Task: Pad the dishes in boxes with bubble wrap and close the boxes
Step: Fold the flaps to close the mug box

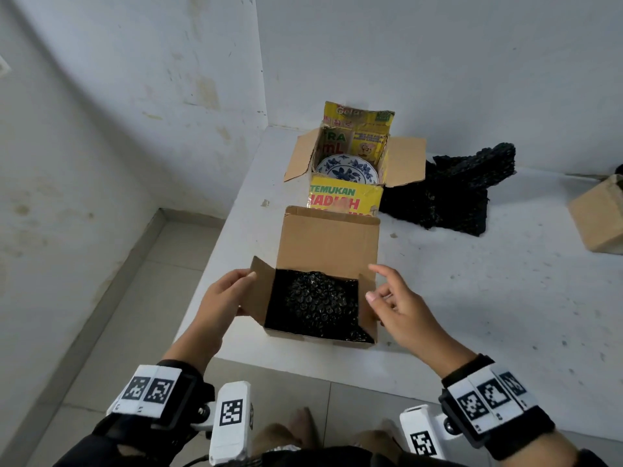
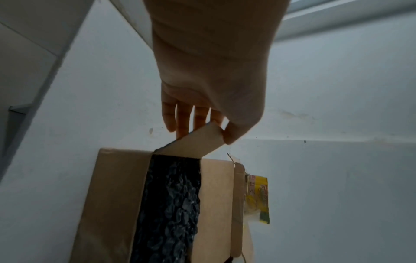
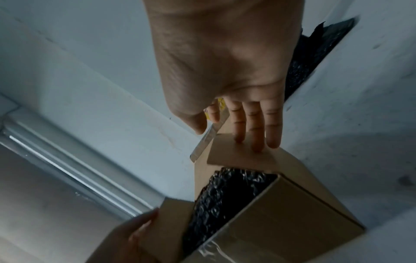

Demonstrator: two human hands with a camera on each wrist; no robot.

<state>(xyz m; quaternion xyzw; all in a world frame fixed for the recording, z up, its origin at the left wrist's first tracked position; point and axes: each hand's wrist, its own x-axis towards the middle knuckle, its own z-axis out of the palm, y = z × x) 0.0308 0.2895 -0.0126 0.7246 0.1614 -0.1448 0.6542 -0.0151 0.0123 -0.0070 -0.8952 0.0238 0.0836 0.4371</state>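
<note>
Head view, near box: a plain brown box (image 1: 320, 301) is sitting at 6 o'clock on the white worktop (image 1: 472, 298), holding black bubble wrap (image 1: 318, 303), its far flap standing up.
Head view, left hand (image 1: 219, 305): is gripping the box's left flap (image 1: 259, 291), thumb over it, fingers beneath.
Head view, right hand (image 1: 401, 305): is hovering at the right flap, fingers loosely spread, gripping nothing.
Head view, far box: a yellow printed box (image 1: 347, 170) at 12 o'clock is lying open with a blue-and-white plate (image 1: 347, 171) inside; more black wrap (image 1: 448, 193) is lying at 2 o'clock.
Left wrist view: thumb and fingers (image 2: 182, 122) are pinching the flap.
Right wrist view: straight fingertips (image 3: 256, 131) are touching the right flap (image 3: 243, 154).
</note>
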